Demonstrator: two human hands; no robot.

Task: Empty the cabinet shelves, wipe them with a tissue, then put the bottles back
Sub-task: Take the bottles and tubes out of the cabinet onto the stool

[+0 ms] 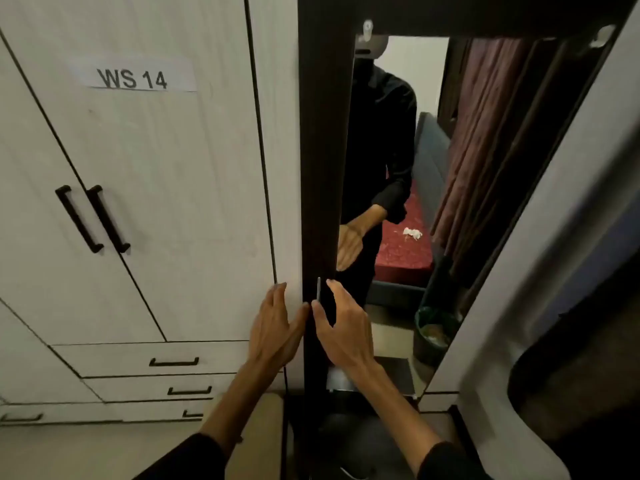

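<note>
A tall, narrow dark cabinet door [320,168] with a small metal handle [318,289] stands shut between a white wardrobe and a mirror. My left hand [273,327] lies with straight fingers on the white panel just left of the door. My right hand [341,327] is at the door's right edge by the handle, fingers straight, thumb touching the dark door. No shelves or bottles show. A crumpled white tissue [412,233] appears in the mirror, lying on a red bed.
The white wardrobe [138,202], labelled WS 14, has black handles and several drawers below. The mirror [450,168] reflects a person in black, curtains and a green bin [434,336]. A white rounded panel [519,306] stands on the right.
</note>
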